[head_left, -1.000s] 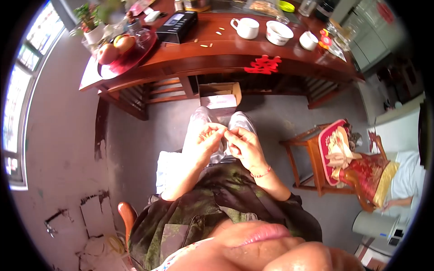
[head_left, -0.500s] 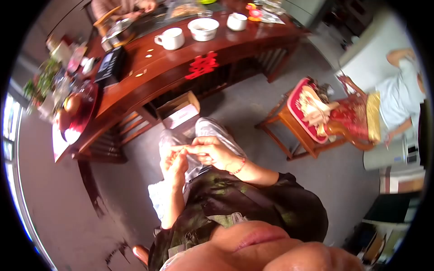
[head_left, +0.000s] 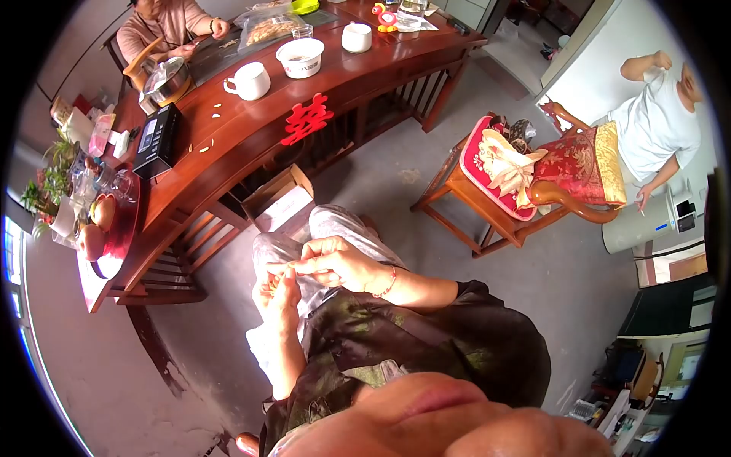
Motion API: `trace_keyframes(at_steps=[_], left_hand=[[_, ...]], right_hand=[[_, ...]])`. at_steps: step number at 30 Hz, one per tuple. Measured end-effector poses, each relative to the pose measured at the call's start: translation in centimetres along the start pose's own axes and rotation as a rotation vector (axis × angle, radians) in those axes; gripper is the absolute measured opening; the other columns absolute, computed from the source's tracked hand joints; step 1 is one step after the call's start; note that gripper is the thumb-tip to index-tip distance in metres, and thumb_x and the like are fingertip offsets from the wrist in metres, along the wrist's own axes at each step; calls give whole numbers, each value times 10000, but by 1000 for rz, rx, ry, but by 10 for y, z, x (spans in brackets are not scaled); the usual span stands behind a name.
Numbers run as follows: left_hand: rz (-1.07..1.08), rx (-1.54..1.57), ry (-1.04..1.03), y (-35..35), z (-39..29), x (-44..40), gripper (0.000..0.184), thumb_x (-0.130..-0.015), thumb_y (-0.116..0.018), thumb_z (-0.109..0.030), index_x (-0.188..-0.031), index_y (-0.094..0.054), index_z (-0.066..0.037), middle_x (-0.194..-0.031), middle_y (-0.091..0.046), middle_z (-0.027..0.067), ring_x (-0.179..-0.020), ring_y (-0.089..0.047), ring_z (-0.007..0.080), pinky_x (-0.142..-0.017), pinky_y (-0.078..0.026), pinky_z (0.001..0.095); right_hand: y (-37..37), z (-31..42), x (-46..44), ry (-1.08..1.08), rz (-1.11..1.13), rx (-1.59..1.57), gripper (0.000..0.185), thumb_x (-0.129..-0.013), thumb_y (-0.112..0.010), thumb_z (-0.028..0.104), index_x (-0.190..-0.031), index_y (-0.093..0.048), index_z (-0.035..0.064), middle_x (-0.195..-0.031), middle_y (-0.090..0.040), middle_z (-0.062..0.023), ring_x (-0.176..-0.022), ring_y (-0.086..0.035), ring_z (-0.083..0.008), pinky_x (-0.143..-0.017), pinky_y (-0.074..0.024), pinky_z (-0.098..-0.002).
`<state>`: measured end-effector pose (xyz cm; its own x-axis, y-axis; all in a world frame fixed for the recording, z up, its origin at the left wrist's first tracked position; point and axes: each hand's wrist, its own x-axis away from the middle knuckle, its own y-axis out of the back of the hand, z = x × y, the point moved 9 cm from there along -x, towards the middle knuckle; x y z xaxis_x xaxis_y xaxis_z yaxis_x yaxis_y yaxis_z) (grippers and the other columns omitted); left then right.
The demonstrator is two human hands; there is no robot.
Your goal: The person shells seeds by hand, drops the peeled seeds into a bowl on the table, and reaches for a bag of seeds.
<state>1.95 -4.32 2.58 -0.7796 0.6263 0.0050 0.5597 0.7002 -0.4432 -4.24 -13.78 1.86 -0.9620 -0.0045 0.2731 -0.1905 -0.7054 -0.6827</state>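
Over my lap, my left hand (head_left: 279, 295) and my right hand (head_left: 337, 263) meet with their fingertips together. Both are closed in a pinch. Whatever sits between the fingers is too small to make out. A red bracelet (head_left: 387, 283) circles my right wrist. Beneath the hands are my light patterned trousers (head_left: 346, 225). An open cardboard box (head_left: 285, 204) stands on the floor just beyond my knees, beside the dark red wooden table (head_left: 244, 126).
On the table are a white mug (head_left: 250, 81), a white tub (head_left: 300, 59), a white cup (head_left: 356, 38), a black box (head_left: 158, 141) and a bag of nuts (head_left: 268, 29). A seated person (head_left: 164, 29) is behind it. Right: a wooden chair (head_left: 476, 202) and a person in white (head_left: 655, 126).
The view has shifted, so the table and chair sit further left in the picture. Both hands keep their pinch over my lap. The person at right has raised an arm.
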Motion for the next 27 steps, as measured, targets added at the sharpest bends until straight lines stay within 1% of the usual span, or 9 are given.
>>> trace_keyframes(at_steps=[2,4,10,12,14,15,19,24,27], left_hand=[[9,15,0,-2,-2,1,83,-888,-590,-75,-862,-566,1,-597,-490,-27,-425,-330,20,-409,-257,187],[-5,9,-19,-3,-5,1,90,-884,-588,-73,-834,-551,-8,-616,-523,-10,-428,-331,17,-412,-261,183],[-41,-13,-70,-1,-9,2,87,-885,-574,-63,-823,-542,-11,-668,-591,35,-432,-334,11,-411,-259,168],[-29,0,-83,-4,-10,1,84,-887,-574,-65,-829,-545,-12,-648,-568,19,-429,-330,8,-407,-249,164],[-6,-30,-44,-3,-9,1,79,-893,-571,-75,-851,-556,-10,-623,-536,-2,-425,-321,6,-405,-240,163],[9,-14,-16,-2,-5,-1,79,-898,-566,-81,-890,-570,-3,-600,-498,-24,-423,-315,4,-406,-235,162],[-18,5,27,-2,-2,-1,94,-901,-563,-85,-924,-577,5,-596,-488,-30,-427,-318,3,-406,-234,163],[-19,-49,-34,6,-2,-2,128,-908,-576,-119,-935,-572,6,-625,-499,-18,-437,-331,4,-403,-237,173],[-33,-36,-61,11,3,-3,115,-909,-575,-115,-923,-563,-1,-628,-496,-21,-438,-330,3,-396,-225,170]], right_hand=[[-2,-1,0,1,6,-3,114,-907,-611,112,-800,-593,76,-569,-447,63,-433,-329,-5,-387,-221,-171],[-3,-2,0,12,4,-44,103,-885,-637,116,-800,-598,72,-553,-441,57,-420,-325,-9,-375,-222,-180],[-2,-11,-3,-13,-30,-85,108,-886,-633,122,-805,-596,61,-551,-444,50,-414,-324,-18,-371,-225,-186],[-7,-4,1,-14,-38,-51,111,-881,-640,121,-798,-589,70,-546,-432,57,-408,-312,-19,-371,-221,-192],[-6,-3,0,1,-1,-26,119,-877,-649,130,-795,-585,74,-549,-426,64,-414,-310,-16,-376,-217,-192],[-7,-2,0,7,-4,-25,119,-877,-649,130,-795,-585,74,-549,-426,64,-414,-310,-16,-376,-217,-192],[-4,-5,0,-4,-37,11,130,-879,-657,146,-796,-585,75,-550,-421,71,-419,-306,-10,-379,-210,-190],[-4,-7,0,69,-60,91,132,-885,-659,157,-810,-596,69,-553,-426,75,-423,-306,-2,-381,-207,-188],[-4,-2,-3,99,-58,164,140,-885,-670,179,-842,-625,54,-593,-464,73,-437,-327,0,-386,-216,-188]])
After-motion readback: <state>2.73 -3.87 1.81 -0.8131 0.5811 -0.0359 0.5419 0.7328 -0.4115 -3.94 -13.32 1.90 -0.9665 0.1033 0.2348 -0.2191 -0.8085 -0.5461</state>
